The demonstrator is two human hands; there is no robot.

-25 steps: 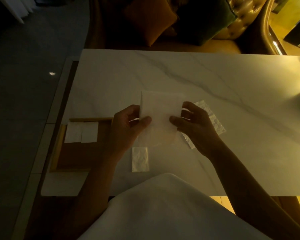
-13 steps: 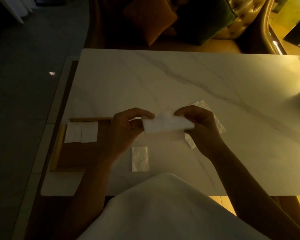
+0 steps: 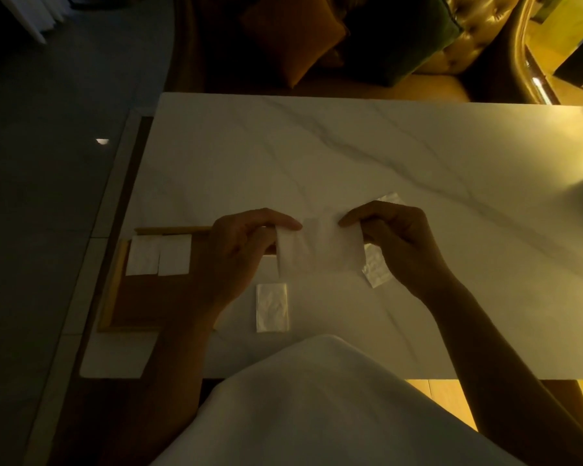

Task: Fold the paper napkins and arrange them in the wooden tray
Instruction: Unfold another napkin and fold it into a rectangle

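Observation:
A white paper napkin (image 3: 318,248), folded over into a wide strip, is held just above the marble table. My left hand (image 3: 239,253) pinches its left end and my right hand (image 3: 398,240) pinches its right end. The wooden tray (image 3: 115,287) lies at the table's left edge, partly behind my left forearm. Two folded napkins (image 3: 159,254) lie side by side in the tray's far corner. A small packet (image 3: 272,307) lies flat on the table below the held napkin. A crinkled plastic wrapper (image 3: 376,269) shows under my right hand.
The marble table (image 3: 350,156) stretches far and right. Its left edge drops to a dark floor. A sofa with an orange cushion (image 3: 293,35) stands beyond the far edge. My white clothing (image 3: 317,408) covers the near edge.
The napkin was an open upright square one second ago. Both hands have folded its top half down, and it now hangs lower as a flat half-height strip.

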